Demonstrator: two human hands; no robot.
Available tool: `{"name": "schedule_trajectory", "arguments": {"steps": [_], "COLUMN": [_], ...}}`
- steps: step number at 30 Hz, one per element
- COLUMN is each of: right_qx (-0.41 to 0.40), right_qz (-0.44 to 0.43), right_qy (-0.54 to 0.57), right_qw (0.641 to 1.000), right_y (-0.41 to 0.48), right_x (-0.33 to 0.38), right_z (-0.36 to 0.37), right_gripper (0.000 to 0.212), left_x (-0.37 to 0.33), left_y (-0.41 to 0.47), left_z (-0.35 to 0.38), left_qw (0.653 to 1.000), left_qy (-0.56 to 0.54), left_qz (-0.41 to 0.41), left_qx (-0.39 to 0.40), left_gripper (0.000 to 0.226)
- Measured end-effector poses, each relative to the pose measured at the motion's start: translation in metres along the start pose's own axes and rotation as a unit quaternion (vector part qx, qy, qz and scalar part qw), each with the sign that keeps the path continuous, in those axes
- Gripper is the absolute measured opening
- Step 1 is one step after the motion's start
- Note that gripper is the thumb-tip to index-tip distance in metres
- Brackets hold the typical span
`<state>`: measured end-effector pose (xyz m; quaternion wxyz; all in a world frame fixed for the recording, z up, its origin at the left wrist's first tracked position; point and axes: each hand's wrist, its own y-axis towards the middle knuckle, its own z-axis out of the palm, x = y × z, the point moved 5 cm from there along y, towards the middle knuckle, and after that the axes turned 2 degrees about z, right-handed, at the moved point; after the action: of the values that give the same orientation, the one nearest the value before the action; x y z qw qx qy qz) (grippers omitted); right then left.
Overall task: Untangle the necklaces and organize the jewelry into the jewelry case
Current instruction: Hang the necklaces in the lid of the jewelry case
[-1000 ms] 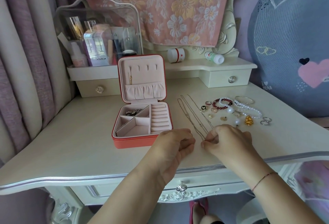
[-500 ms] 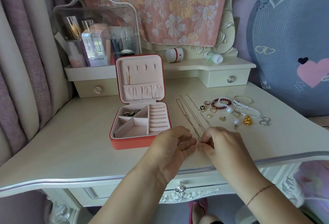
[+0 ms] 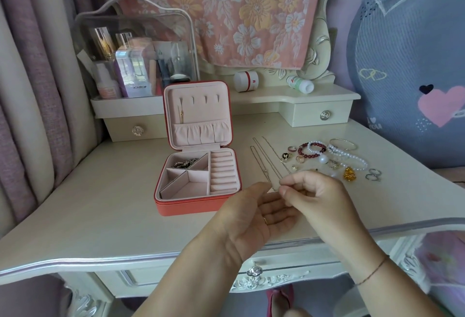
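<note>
A coral jewelry case (image 3: 196, 202) stands open on the dressing table, with a dark chain piece in its back left compartment and a gold pendant hung in the lid. Thin necklace chains (image 3: 264, 163) lie stretched out to the right of the case. My right hand (image 3: 319, 198) pinches the near end of a chain between thumb and forefinger. My left hand (image 3: 254, 213) lies palm up with relaxed fingers just under that pinch. Rings, pearl and red bead bracelets (image 3: 312, 149) and a gold charm (image 3: 349, 173) are scattered further right.
A clear cosmetics box (image 3: 136, 52) stands on the raised back shelf (image 3: 251, 102), with a white jar (image 3: 246, 81) and a toppled bottle (image 3: 300, 84) beside it. Curtains hang at the left; a heart-patterned cushion (image 3: 412, 65) leans at the right.
My left hand has turned palm up and its fingers have uncurled. My right hand has lifted slightly with the chain end pinched.
</note>
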<state>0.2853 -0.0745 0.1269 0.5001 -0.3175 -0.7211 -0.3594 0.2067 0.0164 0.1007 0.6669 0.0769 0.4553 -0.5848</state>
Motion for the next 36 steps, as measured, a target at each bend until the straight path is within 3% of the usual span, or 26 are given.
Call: {"name": "schedule_trajectory", "arguments": {"steps": [3,10,25,30,36], "right_qx": [0.017,0.034,0.166,0.200,0.202], "right_qz": [-0.003,0.035,0.020,-0.040,-0.115], "right_qy": [0.017,0.066,-0.003,-0.048,-0.086], "right_qw": [1.000,0.997,0.986,0.978,0.969], "right_y": [-0.009,-0.031,-0.015,0.013,0.071], "right_x": [0.003,-0.005,0.008,0.038,0.086], "right_z": [0.001,-0.013,0.015,0.048,0.086], "right_gripper": [0.012,0.019,0.016,0.011,0.010], "left_x": [-0.003,-0.033,-0.160,-0.202,-0.235], "left_y": [0.009,0.024,0.028,0.021,0.008], "left_z": [0.007,0.036,0.016,0.004,-0.005], "left_qw": [1.000,0.999,0.975,0.951,0.896], "left_qy": [-0.005,0.033,0.079,0.093,0.172], "left_qz": [-0.019,0.019,0.203,0.294,0.410], "left_qx": [0.006,0.011,-0.051,-0.032,-0.009], "left_gripper": [0.032,0.025,0.028,0.029,0.029]}}
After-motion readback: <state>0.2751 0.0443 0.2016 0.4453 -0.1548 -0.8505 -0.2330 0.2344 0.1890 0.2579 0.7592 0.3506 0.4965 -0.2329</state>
